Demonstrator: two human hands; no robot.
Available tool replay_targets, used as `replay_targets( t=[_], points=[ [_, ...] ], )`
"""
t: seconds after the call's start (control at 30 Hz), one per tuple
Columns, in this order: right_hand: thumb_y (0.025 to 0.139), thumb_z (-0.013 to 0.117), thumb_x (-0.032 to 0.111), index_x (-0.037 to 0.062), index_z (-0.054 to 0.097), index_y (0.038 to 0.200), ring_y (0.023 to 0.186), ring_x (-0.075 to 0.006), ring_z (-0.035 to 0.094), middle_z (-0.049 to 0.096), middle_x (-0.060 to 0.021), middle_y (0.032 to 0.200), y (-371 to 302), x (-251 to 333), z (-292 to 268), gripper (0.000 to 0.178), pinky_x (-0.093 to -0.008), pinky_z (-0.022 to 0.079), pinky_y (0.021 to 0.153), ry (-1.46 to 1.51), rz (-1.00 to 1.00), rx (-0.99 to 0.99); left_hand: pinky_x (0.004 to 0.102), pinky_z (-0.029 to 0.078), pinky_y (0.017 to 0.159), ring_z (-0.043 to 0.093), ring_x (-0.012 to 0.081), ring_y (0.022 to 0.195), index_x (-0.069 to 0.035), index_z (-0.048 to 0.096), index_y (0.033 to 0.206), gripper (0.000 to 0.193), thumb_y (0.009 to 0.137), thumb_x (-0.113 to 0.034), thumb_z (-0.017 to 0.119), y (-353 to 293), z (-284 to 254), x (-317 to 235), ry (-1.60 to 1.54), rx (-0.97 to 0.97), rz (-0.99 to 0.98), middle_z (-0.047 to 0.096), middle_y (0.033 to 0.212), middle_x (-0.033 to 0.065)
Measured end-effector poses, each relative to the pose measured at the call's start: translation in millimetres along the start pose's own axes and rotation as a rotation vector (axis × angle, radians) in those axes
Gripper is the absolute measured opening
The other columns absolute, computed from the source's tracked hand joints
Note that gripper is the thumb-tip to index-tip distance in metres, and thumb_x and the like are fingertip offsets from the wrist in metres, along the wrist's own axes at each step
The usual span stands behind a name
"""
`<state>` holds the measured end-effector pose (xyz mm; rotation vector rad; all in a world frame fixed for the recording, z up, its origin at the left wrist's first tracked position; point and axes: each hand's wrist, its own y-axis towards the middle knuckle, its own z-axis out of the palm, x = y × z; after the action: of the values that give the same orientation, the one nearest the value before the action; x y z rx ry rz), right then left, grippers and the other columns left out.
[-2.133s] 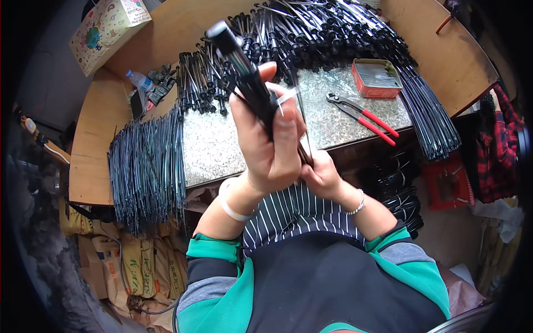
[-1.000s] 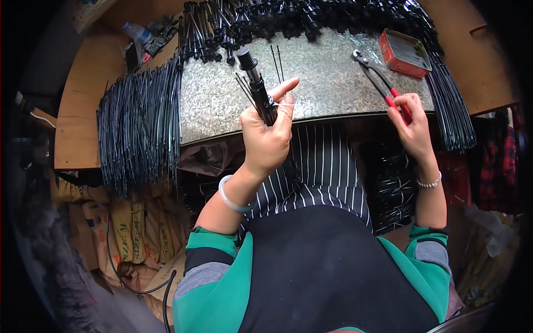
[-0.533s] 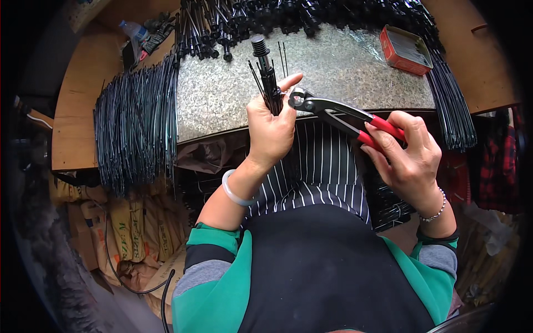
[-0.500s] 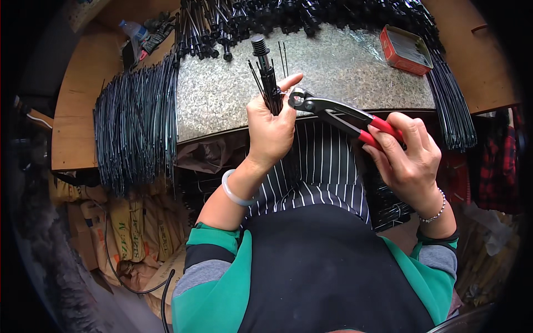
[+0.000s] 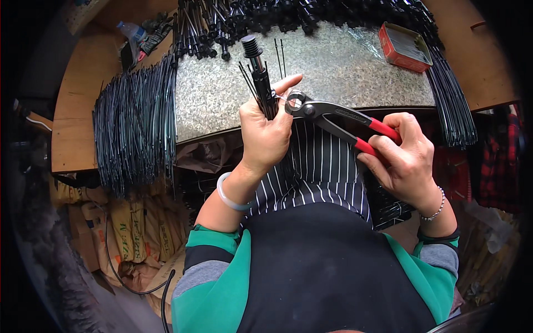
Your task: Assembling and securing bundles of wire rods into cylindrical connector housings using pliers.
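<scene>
My left hand point(image 5: 264, 139) is closed round a black umbrella frame point(image 5: 260, 77), held upright with its ridged tip point(image 5: 251, 47) on top. Thin black ribs point(image 5: 248, 80) stick up beside its shaft, and two more point(image 5: 280, 58) rise behind the hand; the lower part is hidden by my palm and fingers. My right hand point(image 5: 408, 164) grips the red handles of a pair of end-cutting pincers point(image 5: 336, 112). The pincer head lies beside my left thumb. A thin pale wire point(image 5: 281, 97) runs from the shaft to the jaws.
Dark ribs point(image 5: 136, 122) hang in a thick row over the left table edge, others point(image 5: 452, 102) at the right. Black shafts point(image 5: 222, 28) lie along the back of the speckled tabletop point(image 5: 216, 91). A red tin point(image 5: 397, 58) holds fine wires. A bottle point(image 5: 133, 30) stands back left.
The top of the umbrella frame has tilted a little to the left. The pincers and my right hand have shifted slightly left, and the handles are somewhat further apart.
</scene>
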<state>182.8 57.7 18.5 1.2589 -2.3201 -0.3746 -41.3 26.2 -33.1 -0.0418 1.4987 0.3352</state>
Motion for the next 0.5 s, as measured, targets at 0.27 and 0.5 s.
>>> replay_targets(
  t=[0.27,0.5],
  points=[
    [0.073,0.068,0.022,0.0034,0.056,0.075,0.063,-0.0253,0.053,0.053,-0.0123,0.079,-10,-5,0,0.022,-0.0329,0.044,0.053,-0.164,-0.101,-0.040,0.0164,0.027,0.038,0.033,-0.0009,0.042,0.011,0.051,0.116,0.034,0.091,-0.012,0.052,-2,1,5,0.045,0.032,0.039,0.041,0.056,-0.0066],
    [0.069,0.070,-0.002,-0.0012,0.042,0.104,0.053,-0.0133,0.058,0.058,-0.0076,0.066,-11,-10,2,0.044,-0.0253,0.046,0.047,1.511,0.689,0.996,0.0163,0.027,0.040,0.035,-0.0003,0.046,0.010,0.053,0.115,0.034,0.089,-0.011,0.054,-1,10,1,-0.047,0.122,0.175,0.043,0.066,-0.0047]
  ],
)
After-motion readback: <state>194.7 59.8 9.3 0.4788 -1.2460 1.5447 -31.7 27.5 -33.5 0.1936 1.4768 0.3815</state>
